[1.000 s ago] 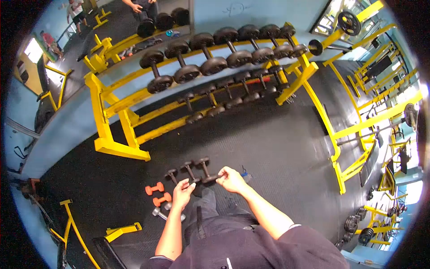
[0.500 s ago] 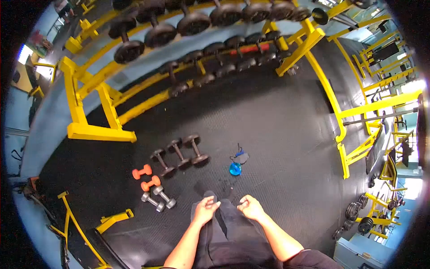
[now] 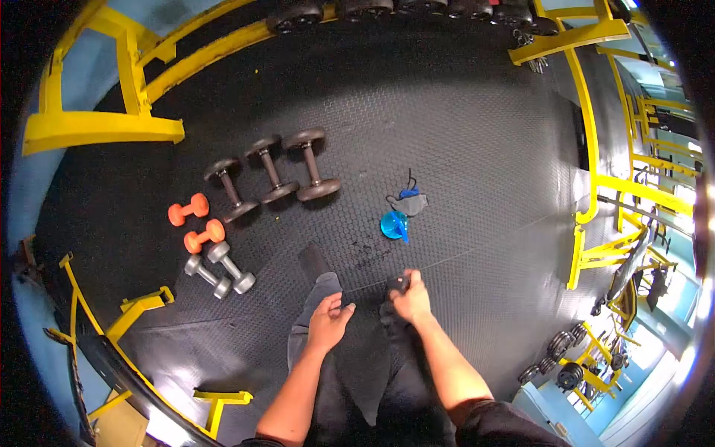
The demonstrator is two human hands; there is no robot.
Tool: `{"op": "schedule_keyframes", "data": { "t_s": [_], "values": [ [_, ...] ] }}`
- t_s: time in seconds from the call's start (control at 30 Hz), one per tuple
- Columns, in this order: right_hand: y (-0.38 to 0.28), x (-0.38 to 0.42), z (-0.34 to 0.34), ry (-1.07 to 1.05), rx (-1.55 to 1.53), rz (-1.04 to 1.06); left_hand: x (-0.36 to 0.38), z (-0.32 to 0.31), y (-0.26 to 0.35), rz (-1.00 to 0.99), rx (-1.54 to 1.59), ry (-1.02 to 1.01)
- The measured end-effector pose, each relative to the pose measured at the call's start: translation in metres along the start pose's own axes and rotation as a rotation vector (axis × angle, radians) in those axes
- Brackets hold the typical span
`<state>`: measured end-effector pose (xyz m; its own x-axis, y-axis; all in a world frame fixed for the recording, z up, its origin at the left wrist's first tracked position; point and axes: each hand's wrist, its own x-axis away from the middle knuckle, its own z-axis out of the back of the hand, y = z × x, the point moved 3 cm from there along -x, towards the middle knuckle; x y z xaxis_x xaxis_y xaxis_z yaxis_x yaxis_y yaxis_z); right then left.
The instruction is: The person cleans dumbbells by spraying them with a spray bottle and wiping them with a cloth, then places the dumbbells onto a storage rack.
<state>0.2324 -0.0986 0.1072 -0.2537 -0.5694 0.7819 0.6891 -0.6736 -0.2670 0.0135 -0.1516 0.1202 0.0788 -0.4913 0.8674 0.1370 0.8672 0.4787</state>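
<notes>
My left hand (image 3: 329, 322) hovers over my left leg, its fingers curled but apart, with nothing held. Above the other leg, my right hand (image 3: 410, 296) has its fingers bent close together near the dark shoe; whether anything small is between them is hidden. Beyond the hands, a blue bottle (image 3: 390, 224) stands on the black floor beside a grey cloth item (image 3: 411, 204). To the left lie dark dumbbells (image 3: 311, 165), orange dumbbells (image 3: 204, 236) and grey dumbbells (image 3: 231, 267).
A yellow rack (image 3: 104, 128) stands at the upper left, with dark dumbbells (image 3: 365, 6) along the top. Yellow frames (image 3: 588, 141) rise on the right. Weight plates (image 3: 570, 376) hang at the lower right. A yellow bench frame (image 3: 141, 305) is at lower left.
The view has tilted down, so the floor dumbbells and bottle look larger and higher up or further left. My hands have moved lower over the legs, with the feet now more visible.
</notes>
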Motion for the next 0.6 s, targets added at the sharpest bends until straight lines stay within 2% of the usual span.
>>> {"op": "schedule_keyframes", "data": {
  "t_s": [0.13,0.23,0.3,0.33,0.37,0.43,0.47,0.6],
  "values": [
    [0.027,-0.094,-0.007,0.157,0.226,0.072,-0.026,-0.03,-0.01,-0.146,-0.017,0.066],
    [0.043,-0.153,-0.02,0.065,0.325,0.07,-0.058,-0.053,-0.026,-0.239,-0.04,0.14],
    [0.047,-0.186,-0.035,-0.015,0.425,0.116,-0.089,-0.065,-0.027,-0.29,-0.164,0.125],
    [0.052,-0.203,-0.045,0.002,0.482,0.201,-0.103,-0.067,-0.011,-0.295,-0.479,0.099],
    [0.055,-0.22,-0.047,0.015,0.491,0.217,-0.111,-0.067,0.003,-0.307,-0.465,0.112],
    [0.024,-0.248,-0.047,-0.081,0.597,0.428,-0.117,-0.066,0.038,-0.552,-0.516,0.068],
    [0.002,-0.245,-0.041,0.006,0.59,0.573,-0.116,-0.063,0.048,-0.503,-0.503,0.101],
    [-0.056,-0.238,-0.037,0.121,0.585,0.73,-0.122,-0.062,0.06,-0.61,-0.729,0.172]
  ]
}}
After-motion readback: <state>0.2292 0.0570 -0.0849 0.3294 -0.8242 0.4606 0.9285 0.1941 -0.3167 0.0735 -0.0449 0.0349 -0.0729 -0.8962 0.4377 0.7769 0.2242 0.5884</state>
